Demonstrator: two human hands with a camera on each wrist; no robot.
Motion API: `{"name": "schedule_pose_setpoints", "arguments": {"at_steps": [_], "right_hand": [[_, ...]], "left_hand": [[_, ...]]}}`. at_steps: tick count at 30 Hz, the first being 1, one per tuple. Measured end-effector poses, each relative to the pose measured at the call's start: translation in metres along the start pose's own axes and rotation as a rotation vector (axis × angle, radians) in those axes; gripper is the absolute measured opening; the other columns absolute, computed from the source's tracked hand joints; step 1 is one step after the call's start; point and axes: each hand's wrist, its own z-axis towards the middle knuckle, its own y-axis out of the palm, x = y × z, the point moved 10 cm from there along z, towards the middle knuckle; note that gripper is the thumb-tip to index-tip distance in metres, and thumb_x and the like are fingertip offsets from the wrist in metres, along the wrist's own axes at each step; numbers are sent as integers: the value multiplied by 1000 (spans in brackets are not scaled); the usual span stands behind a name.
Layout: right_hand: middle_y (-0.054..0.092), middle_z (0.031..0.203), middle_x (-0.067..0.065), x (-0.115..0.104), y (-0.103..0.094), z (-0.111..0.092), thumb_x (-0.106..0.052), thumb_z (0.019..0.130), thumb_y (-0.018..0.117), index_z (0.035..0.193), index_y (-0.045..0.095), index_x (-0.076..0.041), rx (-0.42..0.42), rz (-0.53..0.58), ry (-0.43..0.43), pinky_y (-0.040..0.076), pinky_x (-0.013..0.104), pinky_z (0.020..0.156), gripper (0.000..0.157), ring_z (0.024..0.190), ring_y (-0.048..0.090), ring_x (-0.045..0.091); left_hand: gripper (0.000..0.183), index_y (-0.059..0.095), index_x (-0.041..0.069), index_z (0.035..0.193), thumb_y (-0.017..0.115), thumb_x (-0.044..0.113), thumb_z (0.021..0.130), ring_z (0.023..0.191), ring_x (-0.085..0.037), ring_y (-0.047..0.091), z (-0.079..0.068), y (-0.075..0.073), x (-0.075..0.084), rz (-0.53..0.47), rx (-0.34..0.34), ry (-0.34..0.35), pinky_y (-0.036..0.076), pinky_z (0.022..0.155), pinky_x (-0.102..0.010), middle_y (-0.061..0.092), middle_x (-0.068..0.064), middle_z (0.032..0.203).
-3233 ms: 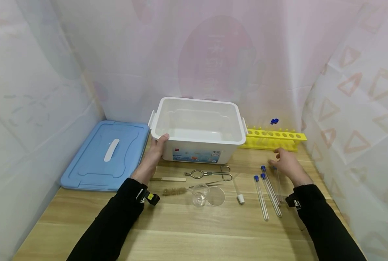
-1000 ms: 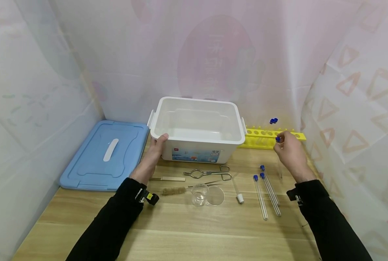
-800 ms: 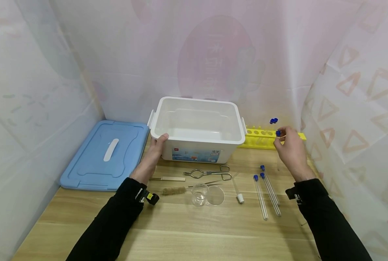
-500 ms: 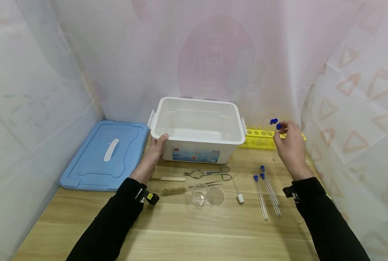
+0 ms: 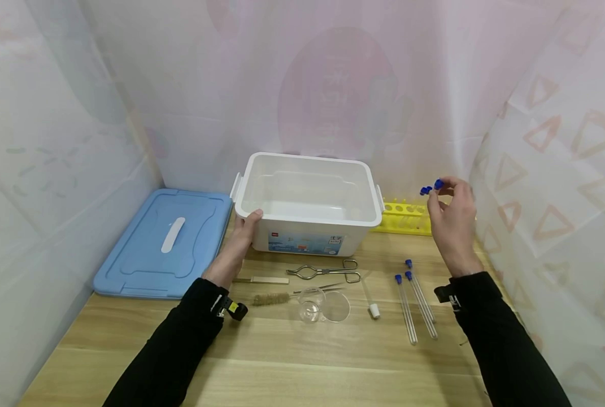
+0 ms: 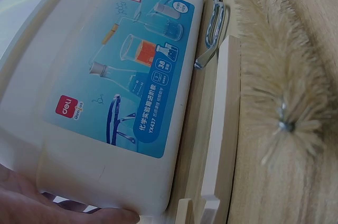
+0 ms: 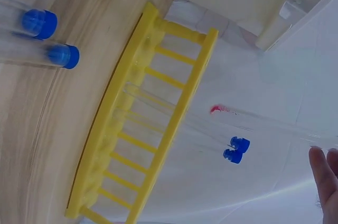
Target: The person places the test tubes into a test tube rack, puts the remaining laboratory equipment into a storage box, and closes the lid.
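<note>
My left hand (image 5: 235,249) holds the front left corner of a white plastic box (image 5: 312,217), its thumb on the rim. At the right, my right hand (image 5: 453,226) pinches a clear test tube (image 7: 264,121) near its blue cap (image 5: 438,184). In the right wrist view the tube hangs above the yellow test tube rack (image 7: 182,102), its lower end apart from the rack. A small red mark shows at that end. Two blue-capped test tubes (image 7: 203,129) stand in the rack. Three more capped test tubes (image 5: 408,316) lie on the table below my right hand.
A blue lid (image 5: 144,254) lies left of the box. In front of it are metal tongs (image 5: 325,271), a wooden strip (image 5: 269,280), a bristle brush (image 6: 282,55), small clear glassware (image 5: 310,305) and a white-capped dropper (image 5: 374,310). Printed curtains surround the table.
My right hand has picked up a capped test tube from the table's right side and raised it over the rack. My left hand stays on the box.
</note>
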Motion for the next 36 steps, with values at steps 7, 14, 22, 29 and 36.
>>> {"name": "schedule_pose_setpoints", "arguments": {"at_steps": [7, 14, 22, 29, 36], "right_hand": [[62, 146, 23, -8, 0, 4, -10, 120, 63, 151, 60, 5, 51, 69, 15, 55, 3, 102, 35, 137, 68, 27], [63, 143, 22, -8, 4, 10, -8, 119, 66, 149, 62, 5, 99, 111, 9, 59, 6, 100, 33, 131, 69, 21], [66, 140, 23, 0, 14, 18, -4, 117, 70, 147, 63, 6, 135, 129, -3, 55, 1, 93, 33, 133, 72, 25], [62, 144, 16, 10, 24, 22, -7, 120, 64, 149, 60, 3, 99, 137, 61, 62, 14, 105, 31, 133, 65, 15], [60, 146, 19, 20, 34, 26, -10, 121, 62, 151, 57, 2, 89, 124, 74, 59, 17, 105, 33, 136, 66, 20]], "left_hand": [[98, -12, 41, 187, 47, 68, 113, 184, -39, 5, -1, 0, -1, 8, -8, -8, 10, 147, -78, -3, -9, 197], [98, -12, 43, 186, 47, 68, 113, 185, -38, 4, -2, 0, -2, 12, -13, -6, 9, 147, -78, -4, -8, 198], [96, -8, 41, 187, 48, 67, 113, 183, -40, 9, 0, -1, -1, 5, -5, 7, 9, 147, -77, 2, -11, 196], [98, -8, 40, 187, 48, 67, 112, 183, -40, 10, 0, 0, -1, -2, -5, 6, 9, 147, -77, 2, -11, 196], [99, -9, 39, 188, 49, 68, 112, 185, -38, 6, 0, -1, -2, 1, -5, -1, 8, 147, -77, -1, -9, 197]]}}
